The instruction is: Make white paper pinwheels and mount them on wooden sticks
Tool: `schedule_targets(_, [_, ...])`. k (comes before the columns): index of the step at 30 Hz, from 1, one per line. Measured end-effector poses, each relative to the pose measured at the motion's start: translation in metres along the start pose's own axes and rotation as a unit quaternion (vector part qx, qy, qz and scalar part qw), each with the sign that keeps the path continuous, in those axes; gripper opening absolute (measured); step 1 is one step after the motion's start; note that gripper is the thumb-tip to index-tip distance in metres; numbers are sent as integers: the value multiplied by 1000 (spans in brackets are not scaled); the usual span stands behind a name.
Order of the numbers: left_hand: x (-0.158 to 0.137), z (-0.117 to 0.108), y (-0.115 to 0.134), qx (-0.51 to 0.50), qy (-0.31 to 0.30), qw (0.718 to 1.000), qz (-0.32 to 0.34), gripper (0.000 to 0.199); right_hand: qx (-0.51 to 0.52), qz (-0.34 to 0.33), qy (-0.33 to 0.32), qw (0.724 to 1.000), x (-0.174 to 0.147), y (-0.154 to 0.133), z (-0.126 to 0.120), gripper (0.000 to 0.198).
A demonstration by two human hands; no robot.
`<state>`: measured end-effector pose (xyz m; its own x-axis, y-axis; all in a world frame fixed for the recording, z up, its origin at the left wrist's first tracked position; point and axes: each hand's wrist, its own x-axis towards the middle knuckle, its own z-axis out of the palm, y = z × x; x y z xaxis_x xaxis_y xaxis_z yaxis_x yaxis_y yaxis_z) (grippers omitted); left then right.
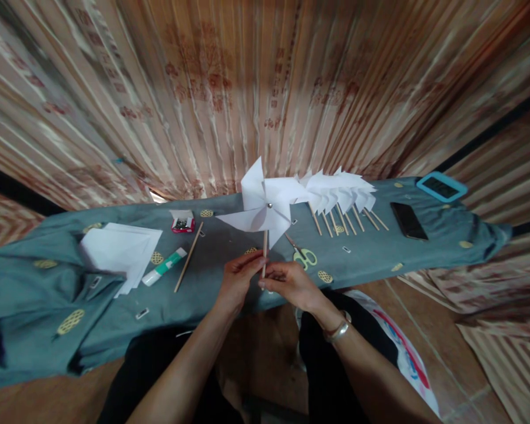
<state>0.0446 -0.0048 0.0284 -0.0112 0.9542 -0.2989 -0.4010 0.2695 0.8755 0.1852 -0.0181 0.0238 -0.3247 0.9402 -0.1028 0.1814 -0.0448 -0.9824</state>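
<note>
A white paper pinwheel (276, 221) stands upright on a thin wooden stick, with a small metal pin at its centre. My left hand (238, 274) pinches the stick below the paper blades. Lower on the same stick, the fingers of my right hand (291, 282) are closed around it. Green-handled scissors (308, 258) lie just beyond my right hand, partly hidden behind the pinwheel. Farther right, a row of several finished pinwheels (340, 194) overlaps, their sticks pointing toward me.
On the cloth-covered table (229, 282) at left lie a stack of white paper (119, 247), a glue tube (164, 268), a loose wooden stick (189, 258) and a small red box (182, 222) of pins. At right rest a phone (408, 221) and a blue-framed device (441, 186). Curtains hang behind.
</note>
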Motion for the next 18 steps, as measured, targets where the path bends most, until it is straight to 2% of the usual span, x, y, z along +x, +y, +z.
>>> schedule_targets(4, [1,-1,-2,22,5,1000,7,30,-16,3,-1,1000,-1,0,-5,24])
schedule_targets(6, [2,-2,-2,23,7,1000,12,29,-23,0,21,1000,0,-4,-15,26])
schedule_targets(8, [2,-2,-2,19,10,1000,14,29,-12,-11,94,995,1,-8,-28,30])
schedule_targets(10, [1,-2,-2,19,9,1000,12,28,25,-36,202,978,5,-12,-42,35])
schedule_targets(12, [0,-2,-3,30,4,1000,7,27,57,-62,263,961,10,-14,-51,44])
schedule_targets(15, [-1,-1,-4,45,-4,999,0,27,111,-74,248,960,18,-16,-53,55])
schedule_targets(18, [-1,0,-6,50,-10,999,0,26,163,-62,220,960,23,-19,-47,52])
